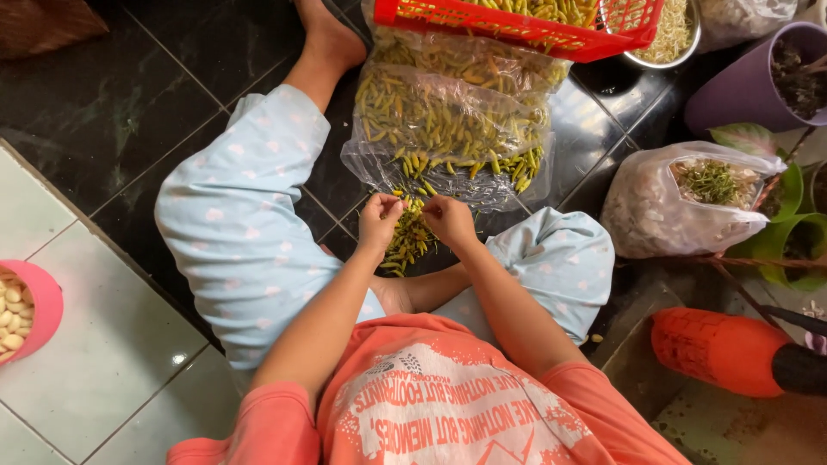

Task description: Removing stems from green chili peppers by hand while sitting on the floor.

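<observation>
I sit on a dark tiled floor with a pile of small green-yellow chili peppers [412, 234] between my legs. My left hand [379, 220] and my right hand [450, 220] are close together just above the pile, fingers pinched on a small chili between them. A clear plastic bag of chilies [448, 120] lies open just beyond my hands, peppers spilling from its mouth toward the pile.
A red plastic basket [517, 26] with chilies sits at the top. A clear bag of chili stems [680, 202] lies right, near purple [749, 82] and green pots [797, 237]. An orange object [724, 349] lies lower right. A pink bowl of garlic cloves [26, 310] stands left.
</observation>
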